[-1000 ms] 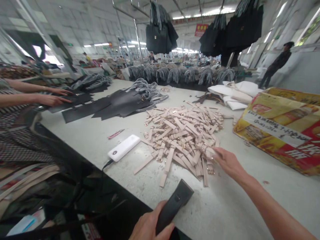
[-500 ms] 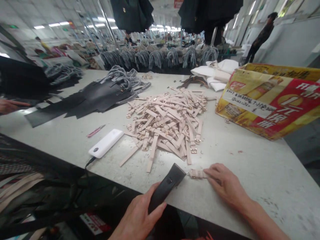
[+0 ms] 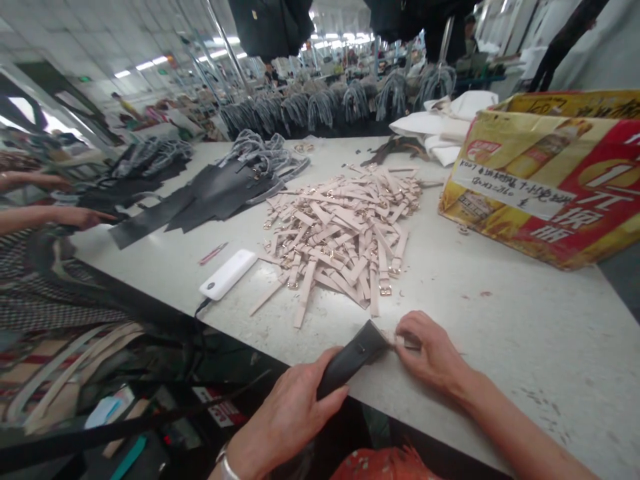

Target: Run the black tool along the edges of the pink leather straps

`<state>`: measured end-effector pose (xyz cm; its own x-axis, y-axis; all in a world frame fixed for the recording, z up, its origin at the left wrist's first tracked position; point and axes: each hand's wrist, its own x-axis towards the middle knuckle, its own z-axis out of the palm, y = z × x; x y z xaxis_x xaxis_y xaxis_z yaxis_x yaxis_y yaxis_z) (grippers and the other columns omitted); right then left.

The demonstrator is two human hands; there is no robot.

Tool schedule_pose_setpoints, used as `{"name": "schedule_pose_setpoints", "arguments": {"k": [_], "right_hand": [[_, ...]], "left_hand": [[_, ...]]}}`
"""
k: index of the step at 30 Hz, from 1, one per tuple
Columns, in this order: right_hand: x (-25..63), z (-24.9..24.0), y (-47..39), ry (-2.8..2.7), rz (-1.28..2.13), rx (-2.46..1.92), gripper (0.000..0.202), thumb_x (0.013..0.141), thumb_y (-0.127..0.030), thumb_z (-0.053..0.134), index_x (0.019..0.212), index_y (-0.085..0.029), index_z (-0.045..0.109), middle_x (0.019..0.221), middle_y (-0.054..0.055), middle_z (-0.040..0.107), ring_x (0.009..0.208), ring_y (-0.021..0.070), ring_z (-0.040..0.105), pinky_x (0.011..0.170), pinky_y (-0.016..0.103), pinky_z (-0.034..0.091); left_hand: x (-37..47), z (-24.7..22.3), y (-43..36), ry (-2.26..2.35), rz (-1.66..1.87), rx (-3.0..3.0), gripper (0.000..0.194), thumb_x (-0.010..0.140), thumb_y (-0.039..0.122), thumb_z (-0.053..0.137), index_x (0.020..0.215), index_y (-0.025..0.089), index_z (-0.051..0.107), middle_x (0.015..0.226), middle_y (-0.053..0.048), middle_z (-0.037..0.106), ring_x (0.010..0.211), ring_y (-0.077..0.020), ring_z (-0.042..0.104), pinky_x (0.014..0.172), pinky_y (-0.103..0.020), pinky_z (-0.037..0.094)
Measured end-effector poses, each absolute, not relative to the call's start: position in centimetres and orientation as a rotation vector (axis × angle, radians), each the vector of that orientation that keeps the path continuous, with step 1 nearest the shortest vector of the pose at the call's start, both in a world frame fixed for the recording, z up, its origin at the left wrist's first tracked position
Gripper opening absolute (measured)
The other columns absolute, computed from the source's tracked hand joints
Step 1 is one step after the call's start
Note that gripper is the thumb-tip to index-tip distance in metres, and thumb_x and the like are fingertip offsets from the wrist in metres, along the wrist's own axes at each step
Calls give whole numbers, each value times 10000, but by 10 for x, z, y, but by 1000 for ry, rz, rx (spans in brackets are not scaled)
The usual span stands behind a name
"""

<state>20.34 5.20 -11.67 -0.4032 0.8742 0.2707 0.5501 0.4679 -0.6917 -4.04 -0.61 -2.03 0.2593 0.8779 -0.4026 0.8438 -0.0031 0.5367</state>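
Note:
My left hand (image 3: 295,400) is wrapped round a black leather piece (image 3: 356,353), its wide end pointing up and right over the table edge. Close to that end, my right hand (image 3: 431,350) pinches a small beige buckle strap (image 3: 400,340), mostly hidden by the fingers. The strap's near end meets the black piece's tip; whether they are joined is too small to tell. Beyond both hands lies a heap of beige straps with gold buckles (image 3: 345,233).
A white power bank (image 3: 229,275) with a cable and a pink cutter (image 3: 213,253) lie left of the heap. Black leather pieces (image 3: 215,190) lie farther back. A yellow-red carton (image 3: 540,180) stands right. Another person's hands (image 3: 83,217) are at far left.
My right hand has moved left and closed in on the strap beside the black piece. The view has shifted, and the other person's arms now show more at the left.

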Motion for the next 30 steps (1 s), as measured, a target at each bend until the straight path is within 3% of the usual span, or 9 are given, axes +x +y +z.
{"name": "schedule_pose_setpoints", "arguments": {"k": [10,15,21,25,30], "right_hand": [[208,-117,53,-2085,792,-1166,189,696,-69,467,801,-185,573,785,34,561,775,178,528,697,307,434],[216,-126,48,-2141,717,-1123,204,753,-94,442,850,-201,586,859,67,589,844,210,553,741,348,465],[224,-137,44,-2208,634,-1131,99,833,-217,505,824,-212,603,823,52,588,794,194,570,696,306,480],[224,-139,40,-2247,596,-1167,179,871,-335,507,791,-220,619,744,35,568,710,174,569,625,276,474],[221,-140,35,-2272,498,-1180,197,878,-370,503,827,-234,638,732,29,559,694,170,573,603,269,467]], "left_hand": [[-35,-23,5,1578,113,1747,348,853,404,410,1091,197,556,894,-12,662,829,-179,608,744,-262,457],[-35,-22,-1,1619,92,1786,323,818,419,471,1058,227,570,917,-21,663,884,-202,606,745,-262,463],[-29,-23,-3,1661,43,1844,320,813,405,468,1067,242,575,934,-47,668,891,-229,628,774,-303,480],[-26,-24,-8,1661,4,1896,379,825,453,439,1122,249,555,949,-74,671,893,-253,632,786,-344,486],[-27,-26,-15,1714,-24,1897,384,816,432,454,1146,252,534,945,-78,666,894,-258,630,791,-356,487]]}}
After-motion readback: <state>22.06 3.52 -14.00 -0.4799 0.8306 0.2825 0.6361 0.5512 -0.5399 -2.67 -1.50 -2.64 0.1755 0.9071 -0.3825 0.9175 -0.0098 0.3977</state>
